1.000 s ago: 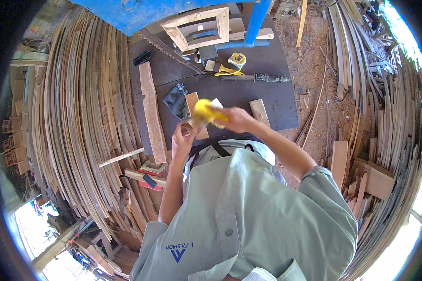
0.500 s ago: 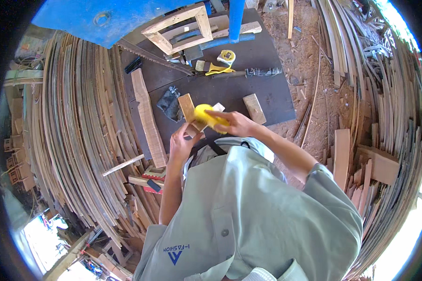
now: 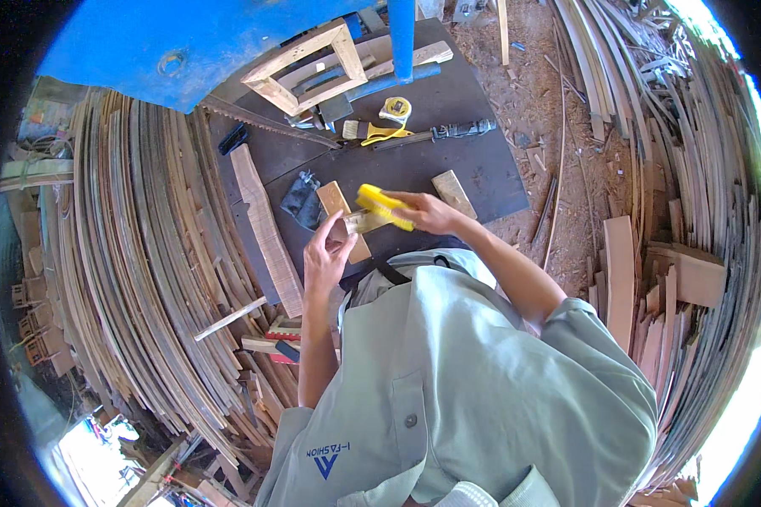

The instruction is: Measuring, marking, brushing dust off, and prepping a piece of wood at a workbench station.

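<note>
My right hand (image 3: 431, 213) is closed round a yellow scrubbing brush (image 3: 382, 203), which slants across a short wood block (image 3: 359, 223). That block's left end is between the thumb and fingers of my left hand (image 3: 325, 255). Beneath it, crossing its line, is another wood piece (image 3: 333, 197) on the dark worktable (image 3: 287, 156). Where the brush meets the wood is partly hidden by the brush itself. A dark crumpled cloth (image 3: 300, 200) lies just left of the blocks, and a loose wood block (image 3: 454, 194) lies beyond my right hand.
Farther up the table are a wooden frame (image 3: 269, 88), a handsaw (image 3: 271, 124), a paintbrush (image 3: 359, 131) and a tape measure (image 3: 395, 109). A long board (image 3: 266, 232) runs along the left edge. Stacked timber strips (image 3: 144, 245) flank the left side; more planks (image 3: 619, 279) stand right.
The brush has turned in my right hand, showing its long side over the block. My left hand stays at the block's left end. The whole view has shifted slightly.
</note>
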The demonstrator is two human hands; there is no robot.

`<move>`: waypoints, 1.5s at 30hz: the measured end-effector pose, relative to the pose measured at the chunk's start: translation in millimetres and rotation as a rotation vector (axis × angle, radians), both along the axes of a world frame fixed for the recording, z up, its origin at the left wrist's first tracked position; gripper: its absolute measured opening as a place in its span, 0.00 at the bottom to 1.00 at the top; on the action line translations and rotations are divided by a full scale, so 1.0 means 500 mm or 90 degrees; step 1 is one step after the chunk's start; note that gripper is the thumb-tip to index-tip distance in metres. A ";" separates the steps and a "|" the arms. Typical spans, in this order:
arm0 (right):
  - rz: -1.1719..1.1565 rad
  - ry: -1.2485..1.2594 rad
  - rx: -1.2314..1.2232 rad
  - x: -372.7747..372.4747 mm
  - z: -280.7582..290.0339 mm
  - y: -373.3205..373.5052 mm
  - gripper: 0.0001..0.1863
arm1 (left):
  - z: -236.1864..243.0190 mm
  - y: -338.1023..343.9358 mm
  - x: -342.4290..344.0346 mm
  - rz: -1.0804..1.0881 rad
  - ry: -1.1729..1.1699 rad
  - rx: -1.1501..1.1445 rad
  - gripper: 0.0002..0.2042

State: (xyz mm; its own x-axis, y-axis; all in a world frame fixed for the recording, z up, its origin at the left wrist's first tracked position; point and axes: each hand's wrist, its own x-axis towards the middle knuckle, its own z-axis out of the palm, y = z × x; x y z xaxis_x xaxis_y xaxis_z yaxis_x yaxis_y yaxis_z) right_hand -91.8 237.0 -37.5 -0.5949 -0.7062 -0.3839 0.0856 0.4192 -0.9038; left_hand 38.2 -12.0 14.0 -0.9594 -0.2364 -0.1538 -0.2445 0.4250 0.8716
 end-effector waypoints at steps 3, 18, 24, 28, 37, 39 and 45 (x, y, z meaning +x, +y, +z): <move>0.067 0.177 0.176 -0.005 -0.010 0.000 0.35 | 0.000 0.007 0.000 0.005 0.040 -0.020 0.29; 0.017 0.199 0.202 -0.169 -0.018 0.103 0.37 | -0.009 0.011 0.007 -0.003 -0.018 -0.149 0.36; -0.263 0.351 0.378 -0.390 -0.064 0.147 0.41 | 0.018 0.011 0.025 0.025 -0.018 -0.143 0.36; -0.193 0.388 0.494 -0.510 -0.121 0.141 0.36 | -0.012 0.012 0.049 0.056 -0.010 -0.143 0.35; -0.207 0.470 0.466 -0.502 -0.178 0.143 0.38 | -0.036 0.028 0.087 0.147 0.002 -0.138 0.32; -0.197 0.521 0.438 -0.471 -0.163 0.132 0.40 | -0.028 0.020 0.095 0.170 -0.017 -0.152 0.32; -0.204 0.605 0.337 -0.452 -0.198 0.205 0.37 | -0.024 0.003 0.076 0.181 -0.002 -0.141 0.34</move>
State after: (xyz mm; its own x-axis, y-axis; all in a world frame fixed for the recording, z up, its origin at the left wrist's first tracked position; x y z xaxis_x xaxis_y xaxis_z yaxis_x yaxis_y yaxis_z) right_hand -317.7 339.3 -136.6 -0.9293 -0.3512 0.1145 -0.3678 0.8508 -0.3754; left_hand 76.1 -10.6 2.2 -0.8505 -0.5211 -0.0711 -0.3817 0.5186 0.7651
